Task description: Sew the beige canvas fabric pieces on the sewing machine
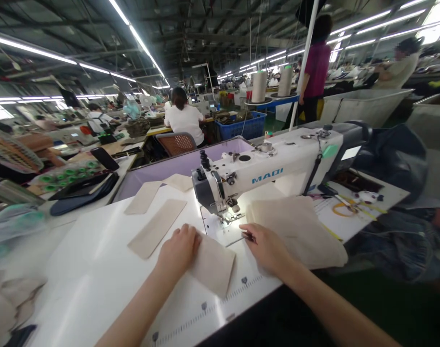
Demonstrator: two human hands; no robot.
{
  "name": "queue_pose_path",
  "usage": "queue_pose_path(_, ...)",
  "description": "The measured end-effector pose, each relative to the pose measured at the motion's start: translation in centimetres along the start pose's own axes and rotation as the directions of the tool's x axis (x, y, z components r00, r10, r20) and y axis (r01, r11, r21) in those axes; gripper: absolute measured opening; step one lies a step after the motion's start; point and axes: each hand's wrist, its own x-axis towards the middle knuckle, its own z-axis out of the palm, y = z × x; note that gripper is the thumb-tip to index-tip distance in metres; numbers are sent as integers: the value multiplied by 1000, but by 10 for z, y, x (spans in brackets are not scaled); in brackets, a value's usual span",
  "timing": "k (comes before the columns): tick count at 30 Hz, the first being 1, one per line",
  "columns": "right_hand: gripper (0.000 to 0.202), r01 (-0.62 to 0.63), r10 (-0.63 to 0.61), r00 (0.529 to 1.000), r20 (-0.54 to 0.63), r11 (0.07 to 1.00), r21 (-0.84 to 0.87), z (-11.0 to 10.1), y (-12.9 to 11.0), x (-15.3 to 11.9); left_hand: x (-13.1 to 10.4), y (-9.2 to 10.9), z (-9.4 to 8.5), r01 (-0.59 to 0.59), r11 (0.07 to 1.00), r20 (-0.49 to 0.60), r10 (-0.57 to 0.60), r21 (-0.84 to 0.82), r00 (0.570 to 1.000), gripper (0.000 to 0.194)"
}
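Observation:
A white sewing machine stands on the white table, its lamp lighting the needle area. My left hand rests with curled fingers on the upper left edge of a beige fabric piece; whether it pinches the cloth is hidden. Just right of the needle plate, my right hand is closed round a small dark metal tool. Beside that hand a larger folded beige fabric lies under the machine arm. A long beige strip and two smaller beige pieces lie left of the machine.
Scissors with orange handles lie at the right end of the table. Behind the machine are thread cones and a blue crate. Crumpled beige fabric is at the lower left. Several people are farther back.

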Motion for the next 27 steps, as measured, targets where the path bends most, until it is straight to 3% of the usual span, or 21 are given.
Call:
queue_pose_path(2,33,-23,23,1000,-5,995,94,-2,0,-1,-15,4,1,116,992,58,-118,47,991,37)
queue_pose_path(6,35,-91,79,994,73,981,172,-5,-8,-1,-34,9,3,206,976,128,-214,68,968,37)
queue_pose_path(14,55,-63,41,982,186,991,117,3,-13,5,-40,11,-3,228,972,112,-234,61,966,37)
queue_pose_path(16,60,-59,42,978,204,995,81,4,-13,5,-39,14,1,214,976,59,-216,43,975,34)
queue_pose_path(18,63,-56,45,976,211,998,43,5,-14,5,-37,22,9,66,998,-90,-64,15,994,29)
queue_pose_path(19,63,-49,43,977,208,999,24,6,-14,4,-36,27,14,-62,998,-187,62,6,980,28)
queue_pose_path(21,55,-14,18,983,182,1000,-21,8,-14,2,-33,39,26,-354,935,-339,329,-10,881,33)
queue_pose_path(22,46,20,-11,986,165,998,-52,9,-13,1,-30,44,32,-435,900,-386,395,-18,834,35)
queue_pose_path(24,23,122,-102,983,156,984,-127,12,-11,0,-24,51,40,-493,870,-433,432,-31,791,38)
queue_pose_path(27,14,276,-233,950,209,939,-207,14,-7,3,-13,49,44,-471,881,-435,409,-41,802,38)
